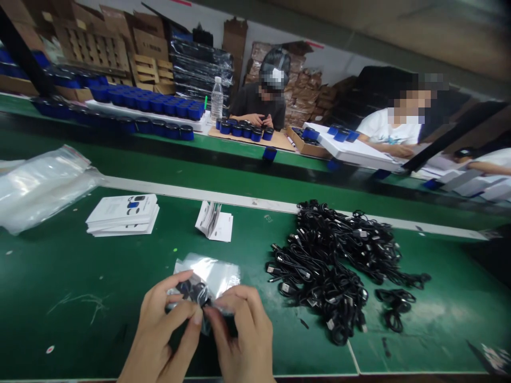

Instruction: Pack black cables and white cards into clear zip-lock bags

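Note:
Near the front edge of the green table, both hands work at a small clear plastic bag (172, 298) with a black cable (195, 291) partly inside it. My left hand (165, 324) pinches the bag between thumb and fingers. From the other side my right hand (241, 330) has its thumb and fingertips closed on the dark cable at the bag's mouth; the exact grip is partly hidden. Just beyond the fingers lie more flat clear bags (223, 274). To the right spreads a large heap of bundled black USB cables (327, 266).
A stack of printed leaflets (120, 213) and some folded leaflets (221, 227) lie beyond my hands. A large plastic bag (43, 183) rests at left. Across the table runs a conveyor with blue containers (151, 101); several people sit behind it. A water bottle (216, 100) stands there.

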Available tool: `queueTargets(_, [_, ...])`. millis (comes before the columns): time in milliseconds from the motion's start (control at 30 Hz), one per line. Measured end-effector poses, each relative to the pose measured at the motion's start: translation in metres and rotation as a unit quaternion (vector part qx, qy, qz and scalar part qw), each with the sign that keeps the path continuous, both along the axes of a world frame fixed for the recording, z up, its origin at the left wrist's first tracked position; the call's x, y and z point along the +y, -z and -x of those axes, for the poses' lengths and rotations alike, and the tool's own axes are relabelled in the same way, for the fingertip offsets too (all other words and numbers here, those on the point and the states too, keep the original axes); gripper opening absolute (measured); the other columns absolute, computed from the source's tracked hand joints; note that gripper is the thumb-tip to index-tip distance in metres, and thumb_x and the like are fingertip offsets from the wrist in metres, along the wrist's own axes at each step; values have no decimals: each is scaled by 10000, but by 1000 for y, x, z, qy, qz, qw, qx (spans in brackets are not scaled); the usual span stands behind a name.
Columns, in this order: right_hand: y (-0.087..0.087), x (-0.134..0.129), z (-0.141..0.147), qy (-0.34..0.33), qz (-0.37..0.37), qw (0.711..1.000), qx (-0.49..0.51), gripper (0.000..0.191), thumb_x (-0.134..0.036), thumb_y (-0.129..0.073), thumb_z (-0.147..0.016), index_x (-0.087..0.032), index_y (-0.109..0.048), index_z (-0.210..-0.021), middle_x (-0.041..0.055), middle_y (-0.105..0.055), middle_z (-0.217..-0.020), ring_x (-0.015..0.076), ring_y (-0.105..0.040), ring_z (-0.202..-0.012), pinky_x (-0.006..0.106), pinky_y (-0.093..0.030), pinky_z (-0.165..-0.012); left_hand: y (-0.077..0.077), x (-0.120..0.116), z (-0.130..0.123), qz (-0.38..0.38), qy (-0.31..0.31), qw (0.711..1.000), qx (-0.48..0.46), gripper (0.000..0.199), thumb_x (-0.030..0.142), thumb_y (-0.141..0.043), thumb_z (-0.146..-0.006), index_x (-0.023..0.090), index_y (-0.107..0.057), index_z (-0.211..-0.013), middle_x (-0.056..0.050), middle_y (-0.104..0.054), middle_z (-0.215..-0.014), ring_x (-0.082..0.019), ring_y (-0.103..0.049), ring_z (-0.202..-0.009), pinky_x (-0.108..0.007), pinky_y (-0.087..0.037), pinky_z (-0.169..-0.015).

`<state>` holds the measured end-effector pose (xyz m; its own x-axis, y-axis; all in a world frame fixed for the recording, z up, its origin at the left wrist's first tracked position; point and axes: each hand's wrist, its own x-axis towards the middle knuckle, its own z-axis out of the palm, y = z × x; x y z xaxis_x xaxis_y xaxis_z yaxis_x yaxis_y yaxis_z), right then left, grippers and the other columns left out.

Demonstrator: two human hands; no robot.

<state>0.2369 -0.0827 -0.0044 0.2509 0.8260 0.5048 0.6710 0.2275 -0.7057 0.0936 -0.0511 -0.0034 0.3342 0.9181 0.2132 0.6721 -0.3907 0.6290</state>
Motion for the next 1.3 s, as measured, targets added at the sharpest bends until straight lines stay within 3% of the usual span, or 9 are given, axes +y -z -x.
queueTargets(233, [3, 1, -4, -34, 50, 998, -29, 170, -69, -534, -815, -217, -618, -825, 66, -606, -924, 206, -596, -832, 310, -514, -712, 4, -3, -11, -45, -19, 997, -59, 179, 257, -477, -843, 252, -626, -745, -49, -441, -1250, -242, -453, -1096, -390, -425, -892])
queueTargets(500, [12, 4, -4, -33, -74, 992, -102, 191, -33, -544, -807, -191, -634, -866, 101, -613, -1023, 278, -516, -1091, 401, -449, -862, -5, -7, -18, -56, 9, 995, -79, 227, 187, -429, -855, 242, -584, -699, -33, -414, -1276, -223, -398, -1172, -374, -348, -947])
queueTargets(733, [-6, 10, -6, -130, 120, 978, 113, 228, -20, -533, -780, -195, -651, -692, -3, -593, -694, 138, -574, -632, 225, -440, -584, -12, 0, -3, -146, 29, 988, 29, 86, 269, -504, -828, 279, -582, -864, -59, -515, -1325, -302, -404, -1261, -494, -295, -977])
queueTargets(800, [-16, 11, -11, -167, 150, 961, 159, 244, -5, -535, -771, -193, -656, -673, -9, -567, -721, 125, -570, -666, 202, -436, -600, -19, 13, 11, -80, 36, 994, 59, 359, 429, -631, -746, 280, -558, -1065, -96, -538, -1339, -324, -518, -1161, -481, -370, -939])
queueTargets(867, [-24, 12, -16, -199, 169, 951, 164, 247, 11, -558, -749, -195, -667, -668, -12, -551, -763, 120, -569, -707, 193, -430, -621, -31, 25, 21, 92, 74, 990, 75, 618, 420, -706, -681, 301, -478, -1243, -37, -689, -1111, -259, -649, -940, -318, -500, -737])
queueTargets(967, [-30, 13, -21, -263, 191, 936, 137, 255, 29, -576, -720, -199, -680, -673, -16, -563, -808, 118, -571, -733, 196, -420, -641, -45, 32, 21, 290, 156, 941, 74, 103, 318, -597, -767, 286, -652, -848, 64, -694, -698, -164, -641, -636, -205, -447, -555])
queueTargets(1033, [-30, 14, -25, -292, 200, 923, 153, 242, 0, -566, -754, -203, -676, -682, -11, -598, -839, 125, -585, -767, 210, -425, -682, -48, 30, 15, 326, 152, 932, 40, 145, 295, -550, -783, 246, -626, -669, 61, -656, -627, -148, -607, -606, -197, -421, -546])
queueTargets(1200, [-28, 10, -34, -184, 202, 898, 344, 185, -202, -619, -781, -208, -600, -964, 26, -644, -850, 175, -595, -786, 273, -457, -702, -37, 23, 6, 321, 31, 942, -92, 295, 514, -541, -785, 236, -634, -820, 29, -645, -667, -159, -587, -625, -227, -445, -567])
queueTargets(1300, [-26, 7, -32, -165, 209, 917, 298, 110, -206, -661, -733, -180, -623, -832, 18, -623, -759, 167, -567, -712, 256, -435, -662, -34, 19, 0, 325, -7, 932, -162, 302, 532, -577, -767, 235, -620, -802, 38, -623, -644, -149, -577, -618, -229, -439, -575])
